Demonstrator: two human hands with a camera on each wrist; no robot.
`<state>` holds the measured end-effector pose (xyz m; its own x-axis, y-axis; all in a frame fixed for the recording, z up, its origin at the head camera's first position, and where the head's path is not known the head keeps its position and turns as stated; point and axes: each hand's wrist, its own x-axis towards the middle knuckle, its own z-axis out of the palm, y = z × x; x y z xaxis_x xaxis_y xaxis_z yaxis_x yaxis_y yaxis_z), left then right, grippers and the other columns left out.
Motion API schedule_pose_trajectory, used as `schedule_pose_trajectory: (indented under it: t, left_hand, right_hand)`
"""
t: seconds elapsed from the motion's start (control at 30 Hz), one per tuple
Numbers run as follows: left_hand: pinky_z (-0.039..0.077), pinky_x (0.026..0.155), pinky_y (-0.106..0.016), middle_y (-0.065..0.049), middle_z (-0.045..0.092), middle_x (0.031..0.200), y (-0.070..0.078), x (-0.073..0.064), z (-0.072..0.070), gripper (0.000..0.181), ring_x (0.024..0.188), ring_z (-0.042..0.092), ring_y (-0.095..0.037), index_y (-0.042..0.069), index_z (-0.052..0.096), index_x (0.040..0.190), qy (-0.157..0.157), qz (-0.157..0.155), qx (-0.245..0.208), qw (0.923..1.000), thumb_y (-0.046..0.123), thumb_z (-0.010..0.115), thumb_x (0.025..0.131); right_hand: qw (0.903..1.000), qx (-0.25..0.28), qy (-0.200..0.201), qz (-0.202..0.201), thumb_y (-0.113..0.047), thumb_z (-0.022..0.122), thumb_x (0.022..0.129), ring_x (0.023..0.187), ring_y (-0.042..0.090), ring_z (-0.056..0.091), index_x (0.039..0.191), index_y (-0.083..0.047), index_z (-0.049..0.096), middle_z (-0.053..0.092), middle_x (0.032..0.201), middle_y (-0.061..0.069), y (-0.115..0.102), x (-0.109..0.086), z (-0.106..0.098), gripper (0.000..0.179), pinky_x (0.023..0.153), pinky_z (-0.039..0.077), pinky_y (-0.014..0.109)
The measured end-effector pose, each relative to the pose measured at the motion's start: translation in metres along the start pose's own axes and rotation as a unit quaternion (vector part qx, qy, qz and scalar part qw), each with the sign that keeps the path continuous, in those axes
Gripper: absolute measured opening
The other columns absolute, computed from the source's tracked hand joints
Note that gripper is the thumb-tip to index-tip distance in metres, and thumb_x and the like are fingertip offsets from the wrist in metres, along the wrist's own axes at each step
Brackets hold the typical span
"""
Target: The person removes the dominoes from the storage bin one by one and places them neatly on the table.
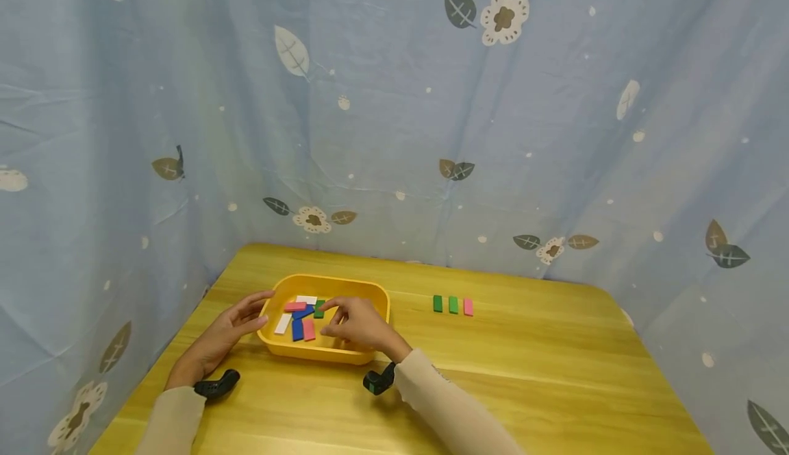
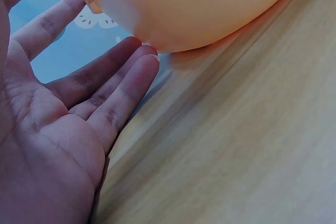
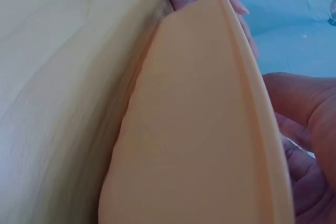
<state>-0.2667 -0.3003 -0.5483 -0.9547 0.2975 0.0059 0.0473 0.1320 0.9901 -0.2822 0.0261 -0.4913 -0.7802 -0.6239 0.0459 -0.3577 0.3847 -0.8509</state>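
Observation:
A yellow plastic tray (image 1: 290,353) holds several flat rectangular tiles, among them a white tile (image 1: 283,323), a blue tile (image 1: 298,330), a pink tile (image 1: 309,329) and a green tile (image 1: 319,309). My left hand (image 1: 224,331) rests its fingertips against the tray's left side. In the left wrist view its fingers (image 2: 123,90) are nearly straight along the outer wall. Over the tray's right half is my right hand (image 1: 357,323), its index fingertip close by the green tile and the thumb apart from it, nothing seen between them. The tray's wall hides most of this hand in the right wrist view.
On the table right of the tray lies a short row of tiles: a dark green tile (image 1: 437,303), a lighter green tile (image 1: 453,305) and a pink tile (image 1: 468,307). A blue patterned curtain (image 1: 394,133) hangs round the wooden table (image 1: 524,373). Each wrist wears a black device.

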Motion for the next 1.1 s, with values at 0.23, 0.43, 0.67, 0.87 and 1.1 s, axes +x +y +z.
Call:
schedule_pose_trajectory:
  t: [0.23,0.43,0.67,0.87,1.1]
  left_hand:
    - [0.040,0.108,-0.035,-0.019,0.032,0.162,-0.001,-0.001,0.001,0.059,0.143,0.036,-0.027,0.020,0.035,0.161,0.001,-0.011,0.020,0.9997,0.024,0.059,0.107]
    - [0.044,0.099,-0.020,-0.017,0.032,0.161,-0.004,0.000,0.000,0.058,0.135,0.044,-0.011,0.021,0.036,0.160,0.002,-0.006,0.011,0.9999,0.023,0.059,0.107]
    - [0.045,0.097,-0.019,-0.018,0.033,0.161,-0.002,0.003,-0.001,0.059,0.131,0.046,-0.009,0.021,0.036,0.160,0.005,0.001,0.016,0.9999,0.025,0.060,0.106]
    - [0.044,0.098,-0.019,-0.017,0.033,0.161,0.002,0.001,-0.001,0.059,0.139,0.040,-0.023,0.021,0.036,0.160,0.001,0.003,0.016,0.9999,0.025,0.060,0.107]
    - [0.044,0.097,-0.017,-0.020,0.030,0.162,0.001,0.000,0.001,0.060,0.133,0.046,-0.010,0.018,0.034,0.161,0.000,0.007,0.011,0.9999,0.024,0.059,0.107]
  right_hand:
    - [0.9992,-0.003,-0.020,0.034,-0.019,0.081,0.091,0.061,0.017,0.063,0.129,-0.009,0.071,0.068,0.078,-0.003,-0.003,0.007,0.017,0.040,0.056,0.052,0.025]
    - [0.9986,-0.004,-0.018,0.049,-0.019,0.083,0.090,0.058,0.015,0.062,0.126,-0.011,0.073,0.068,0.075,-0.002,0.000,0.017,0.025,0.038,0.057,0.052,0.025]
    - [0.9979,-0.020,-0.021,0.058,-0.015,0.084,0.088,0.062,0.013,0.065,0.126,-0.011,0.073,0.070,0.072,-0.004,0.006,0.026,0.027,0.040,0.059,0.054,0.025]
    - [0.9968,-0.032,-0.008,0.073,-0.014,0.087,0.085,0.061,0.014,0.065,0.128,-0.011,0.071,0.069,0.071,-0.004,0.009,0.030,0.028,0.046,0.062,0.054,0.024]
    - [0.9942,-0.057,-0.001,0.091,-0.016,0.088,0.083,0.050,0.012,0.053,0.127,-0.013,0.073,0.063,0.063,0.000,0.005,0.032,0.031,0.047,0.051,0.044,0.022]
